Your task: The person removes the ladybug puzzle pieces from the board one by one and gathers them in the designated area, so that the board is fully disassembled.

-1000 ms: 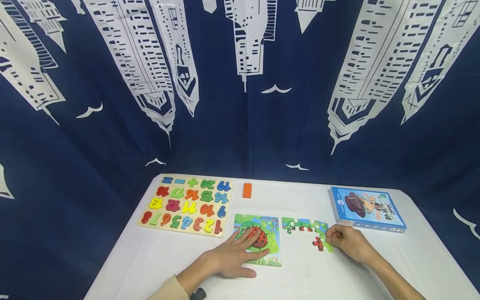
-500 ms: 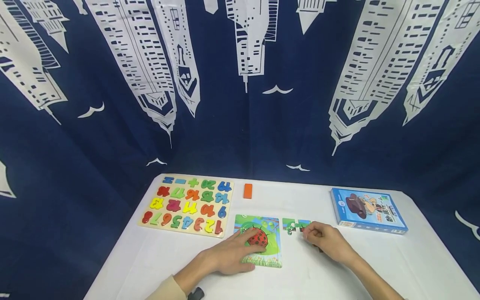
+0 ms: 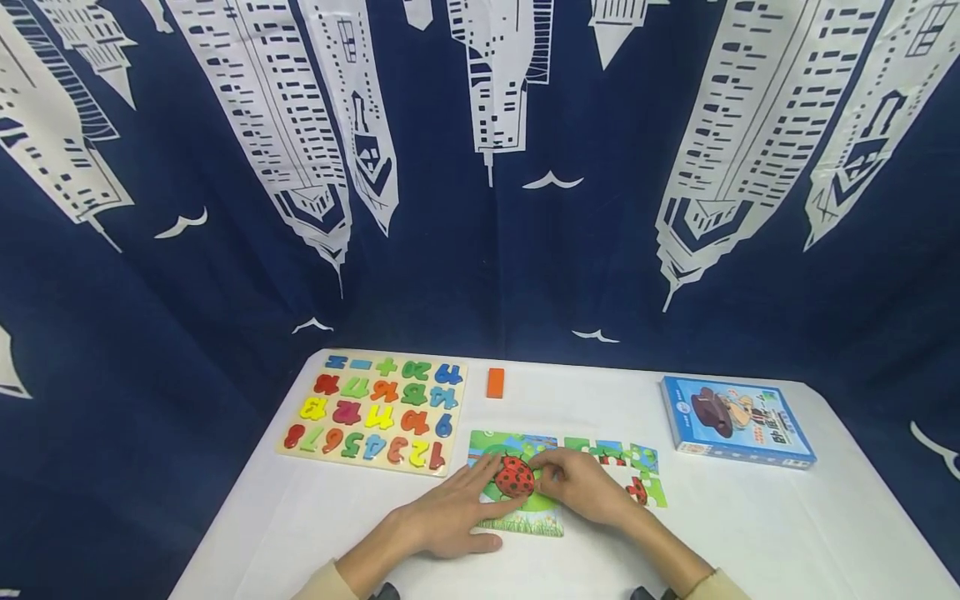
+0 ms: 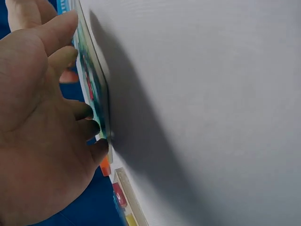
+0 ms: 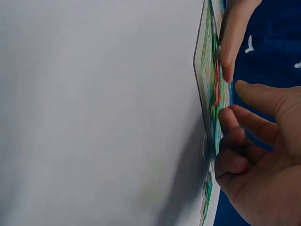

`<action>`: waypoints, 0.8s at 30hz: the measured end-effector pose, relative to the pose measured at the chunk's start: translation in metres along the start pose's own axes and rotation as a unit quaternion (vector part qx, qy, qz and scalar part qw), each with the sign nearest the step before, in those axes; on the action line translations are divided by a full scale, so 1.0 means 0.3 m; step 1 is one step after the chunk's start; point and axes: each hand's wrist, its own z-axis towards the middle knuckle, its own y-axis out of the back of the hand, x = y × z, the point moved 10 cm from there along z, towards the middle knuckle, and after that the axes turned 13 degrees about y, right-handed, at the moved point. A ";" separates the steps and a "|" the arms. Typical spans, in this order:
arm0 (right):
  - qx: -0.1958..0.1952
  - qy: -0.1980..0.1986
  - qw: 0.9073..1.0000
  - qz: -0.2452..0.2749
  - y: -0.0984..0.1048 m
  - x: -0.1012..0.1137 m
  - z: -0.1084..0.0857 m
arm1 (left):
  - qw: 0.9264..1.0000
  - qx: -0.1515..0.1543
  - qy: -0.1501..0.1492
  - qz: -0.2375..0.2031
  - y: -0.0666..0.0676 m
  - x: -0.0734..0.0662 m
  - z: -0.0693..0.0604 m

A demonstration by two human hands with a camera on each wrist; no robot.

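Observation:
My left hand (image 3: 453, 510) rests on the left part of a ladybug picture puzzle board (image 3: 528, 524), its fingers extended across the picture. The red ladybug (image 3: 514, 477) shows between the two hands. My right hand (image 3: 588, 490) touches the board's right side, with thumb and index finger apart. In the right wrist view the other fingers of the right hand (image 5: 261, 160) are bent, and no loose piece shows in them. To the right of the board lie puzzle pieces (image 3: 643, 458), one with part of a ladybug (image 3: 637, 490); the right hand hides some of them.
At the left a wooden number board (image 3: 372, 414) holds colourful numerals. An orange block (image 3: 495, 383) lies behind the puzzle. A blue box (image 3: 738, 419) with a hat picture stands at the back right. A dark blue curtain (image 3: 450, 275) hangs behind the white table (image 3: 247, 525).
My right hand has moved left, from the loose pieces past their top row and onto the puzzle board. The left hand has stayed on the board, its fingers shifting slightly.

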 end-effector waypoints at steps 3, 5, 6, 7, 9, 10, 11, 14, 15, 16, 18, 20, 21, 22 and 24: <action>0.014 0.006 1.000 -0.022 -0.026 0.012 0.025 | 1.000 0.004 0.000 0.014 -0.011 0.001 -0.006; 0.022 0.003 0.999 -0.028 -0.040 0.014 0.035 | 1.000 0.002 -0.001 0.029 -0.016 0.000 -0.008; 0.024 0.003 0.999 -0.034 -0.045 0.016 0.039 | 0.999 0.000 -0.002 0.033 -0.019 -0.001 -0.008; 0.026 0.002 0.999 -0.042 -0.048 0.019 0.042 | 0.999 -0.001 -0.003 0.036 -0.022 -0.002 -0.008; 0.029 0.000 0.998 -0.058 -0.054 0.022 0.050 | 0.999 -0.002 -0.004 0.042 -0.026 -0.003 -0.008; 0.031 -0.001 0.998 -0.064 -0.058 0.024 0.053 | 0.999 -0.002 -0.004 0.044 -0.028 -0.003 -0.007; 0.032 -0.002 0.997 -0.069 -0.061 0.026 0.056 | 0.999 -0.001 -0.004 0.044 -0.030 -0.002 -0.007; 0.035 -0.006 0.996 -0.076 -0.071 0.025 0.064 | 0.999 0.004 -0.003 0.048 -0.031 -0.003 -0.007; 0.036 -0.007 0.996 -0.076 -0.072 0.025 0.066 | 0.999 0.005 -0.002 0.049 -0.031 -0.003 -0.008; 0.035 -0.007 0.996 -0.077 -0.073 0.024 0.068 | 0.999 0.006 -0.002 0.049 -0.031 -0.004 -0.008; 0.033 -0.006 0.996 -0.083 -0.072 0.024 0.070 | 0.999 0.008 -0.002 0.049 -0.029 -0.006 -0.008; 0.030 -0.002 0.996 -0.089 -0.069 0.025 0.072 | 0.999 0.010 0.000 0.046 -0.026 -0.006 -0.008; 0.030 -0.002 0.995 -0.092 -0.069 0.025 0.072 | 0.999 0.012 0.000 0.045 -0.025 -0.007 -0.009; 0.029 -0.002 0.995 -0.093 -0.069 0.025 0.071 | 0.999 0.013 0.000 0.044 -0.026 -0.007 -0.008; 0.027 0.000 0.995 -0.093 -0.068 0.028 0.070 | 0.999 0.016 0.002 0.043 -0.026 -0.006 -0.008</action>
